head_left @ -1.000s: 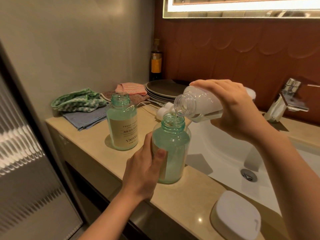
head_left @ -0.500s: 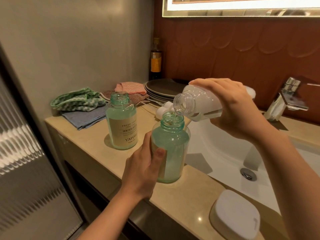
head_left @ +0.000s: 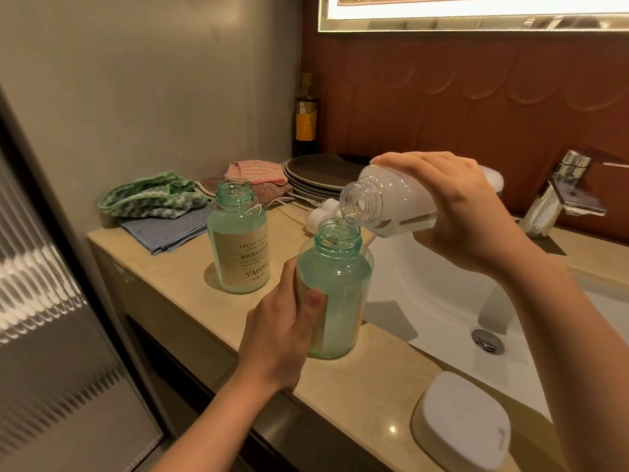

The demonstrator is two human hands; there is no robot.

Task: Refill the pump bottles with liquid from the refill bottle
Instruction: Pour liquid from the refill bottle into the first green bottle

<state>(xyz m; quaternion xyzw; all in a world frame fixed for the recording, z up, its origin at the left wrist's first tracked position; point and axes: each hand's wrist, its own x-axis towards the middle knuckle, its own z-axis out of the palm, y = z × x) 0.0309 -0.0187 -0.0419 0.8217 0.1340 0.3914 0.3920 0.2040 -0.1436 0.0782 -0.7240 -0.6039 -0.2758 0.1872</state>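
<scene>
Beige stone counter (head_left: 170, 274) beside white sink basin (head_left: 435, 294). At basin's left edge, uncapped teal glass pump bottle (head_left: 340, 287) steadied upright by left hand (head_left: 275, 338), fingers wrapped round it. Just above, clear plastic refill bottle (head_left: 398, 206) tipped in right hand (head_left: 456, 212), fingers curled over it, mouth over neck against spills.

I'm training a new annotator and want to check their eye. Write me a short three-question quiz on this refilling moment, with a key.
1. True or false: the left hand grips the near green bottle.
2. The labelled green bottle is: A) lying on its side; B) upright on the counter, mouth open; C) capped with a pump.
3. What does the right hand hold, and how?
Key: 1 true; 2 B; 3 the refill bottle, tilted mouth-down over the near green bottle.
</scene>
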